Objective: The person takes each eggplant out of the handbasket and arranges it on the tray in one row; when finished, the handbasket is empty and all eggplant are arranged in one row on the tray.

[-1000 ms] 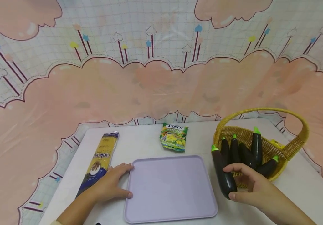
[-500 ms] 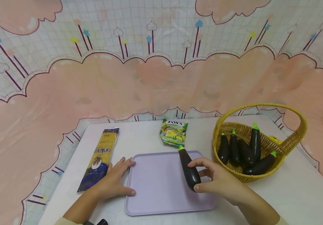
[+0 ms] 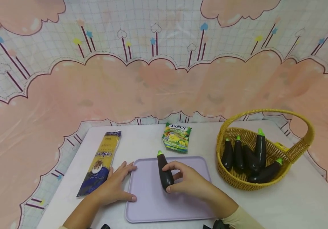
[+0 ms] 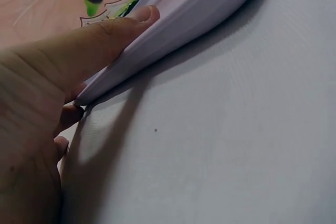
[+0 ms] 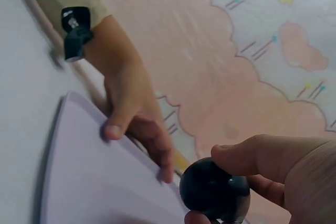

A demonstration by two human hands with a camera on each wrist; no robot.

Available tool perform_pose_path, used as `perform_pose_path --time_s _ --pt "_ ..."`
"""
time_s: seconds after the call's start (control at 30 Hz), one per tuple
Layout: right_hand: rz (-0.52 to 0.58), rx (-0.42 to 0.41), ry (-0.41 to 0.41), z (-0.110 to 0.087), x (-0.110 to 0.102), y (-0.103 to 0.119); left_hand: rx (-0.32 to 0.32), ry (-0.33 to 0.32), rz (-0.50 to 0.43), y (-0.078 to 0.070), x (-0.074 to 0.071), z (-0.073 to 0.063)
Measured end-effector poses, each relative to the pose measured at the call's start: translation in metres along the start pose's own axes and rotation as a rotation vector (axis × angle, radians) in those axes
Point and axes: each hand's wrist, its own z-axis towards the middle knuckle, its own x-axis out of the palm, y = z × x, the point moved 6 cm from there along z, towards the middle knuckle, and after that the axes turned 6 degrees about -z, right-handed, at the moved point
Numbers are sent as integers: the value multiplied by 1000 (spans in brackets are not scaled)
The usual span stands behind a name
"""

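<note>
i log: right hand (image 3: 187, 180), pinching glossy black elongated eggplant (image 3: 164, 171), over lilac rectangular tray (image 3: 148, 206); left hand (image 3: 114, 187), fingers spread, touching tray's left rim.

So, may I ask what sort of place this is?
Likely an indoor tabletop set-up, perhaps arranged for recording: a patterned backdrop rises behind a white table, which holds a lilac tray and a basket of eggplants.

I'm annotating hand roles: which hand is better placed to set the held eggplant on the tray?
Probably the right hand: it grips the eggplant over the lilac tray. The left hand touches the tray's left edge and holds no eggplant.
</note>
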Motion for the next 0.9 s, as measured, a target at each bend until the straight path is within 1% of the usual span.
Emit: perform_pose_path --time_s 0.13,0.3,0.47,0.6,0.73,0.83,0.9 --pt "-48 0 46 12 17 -5 -10 3 -12 1 0 -1" --pt "-121 -23 50 21 33 -9 -22 18 -19 2 2 0" --pt "-214 -30 40 25 45 -11 -33 17 -33 3 2 -2" --pt "-263 -12 57 24 55 -13 -45 13 -44 4 3 -4" --pt "-329 -18 62 28 60 -13 -54 6 -53 5 2 -3" --pt "-331 -31 65 34 61 -10 -57 -3 -52 4 0 -1" --pt "-311 -34 73 37 62 -8 -59 -7 -54 4 -1 0"
